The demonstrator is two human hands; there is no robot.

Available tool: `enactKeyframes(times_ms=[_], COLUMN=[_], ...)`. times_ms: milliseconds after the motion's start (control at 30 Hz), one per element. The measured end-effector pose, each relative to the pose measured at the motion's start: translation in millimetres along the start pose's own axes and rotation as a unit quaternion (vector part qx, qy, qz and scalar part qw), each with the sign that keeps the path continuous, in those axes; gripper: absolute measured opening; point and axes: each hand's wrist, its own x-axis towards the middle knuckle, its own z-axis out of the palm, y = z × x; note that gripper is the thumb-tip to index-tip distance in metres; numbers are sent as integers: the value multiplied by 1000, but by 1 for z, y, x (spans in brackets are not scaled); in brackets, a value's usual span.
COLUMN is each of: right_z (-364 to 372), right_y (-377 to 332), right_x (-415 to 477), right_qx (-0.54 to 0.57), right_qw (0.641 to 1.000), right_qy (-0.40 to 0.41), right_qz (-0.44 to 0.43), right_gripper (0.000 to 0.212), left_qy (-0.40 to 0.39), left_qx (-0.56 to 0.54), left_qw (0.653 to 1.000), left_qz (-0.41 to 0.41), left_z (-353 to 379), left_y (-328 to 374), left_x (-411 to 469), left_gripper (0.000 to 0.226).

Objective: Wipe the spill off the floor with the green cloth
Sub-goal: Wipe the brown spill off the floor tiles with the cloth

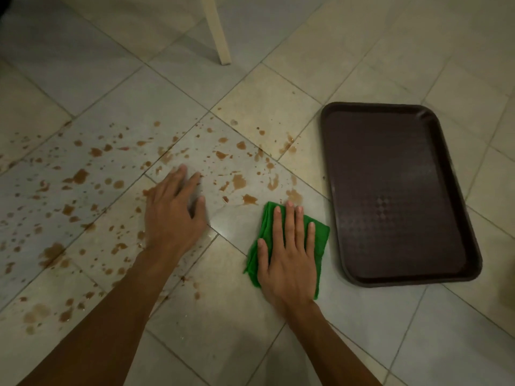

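Right hand (287, 254) is spread flat, palm down, pressing on the folded green cloth (320, 232) rather than gripping it, and the cloth sits on the tile floor (362, 330) just left of the brown tray (395, 190). Left hand (172, 215) is open too, fingers splayed on the tiles, holding nothing. Brown spill (80, 176) is spattered all over the left side, and the droplets nearest the cloth look like they're almost touching its top edge, hard to say.

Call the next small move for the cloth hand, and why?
Probably slide the right hand and green cloth forward-left: it lies flat under the palm, and brown spill drops sit just beyond its far edge, spreading past the left hand.
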Motion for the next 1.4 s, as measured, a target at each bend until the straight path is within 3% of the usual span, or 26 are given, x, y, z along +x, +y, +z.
enactKeyframes(times_ms=[200, 400, 567, 800, 967, 1167, 1400], right_z=[-1, -4, -5, -4, -7, -7, -7], right_y=[6, 8, 18, 20, 25, 23, 19], right_x=[-15, 16, -7, 21, 0, 33, 3], right_qx=[-4, 2, -7, 0, -8, 3, 6], right_qw=[995, 1000, 987, 999, 987, 998, 989], right_qy=[-32, -4, -46, 0, -39, -4, -38], right_qz=[-96, -7, -153, -36, -155, -57, -141], right_gripper=[72, 70, 70, 70, 70, 70, 70], left_qy=[12, 15, 10, 5, -4, -4, -13], left_qx=[-9, -15, -11, -13, -14, -7, -12], left_qw=[1000, 1000, 1000, 1000, 1000, 1000, 1000], left_qz=[2, 7, 0, 1, -5, -2, -7], left_z=[1, 2, 3, 2, -2, -1, -2], left_y=[-3, -4, -3, -2, 0, -2, 0], left_x=[-6, -3, -3, -3, -4, -2, -1], left_gripper=[61, 61, 62, 64, 64, 64, 64])
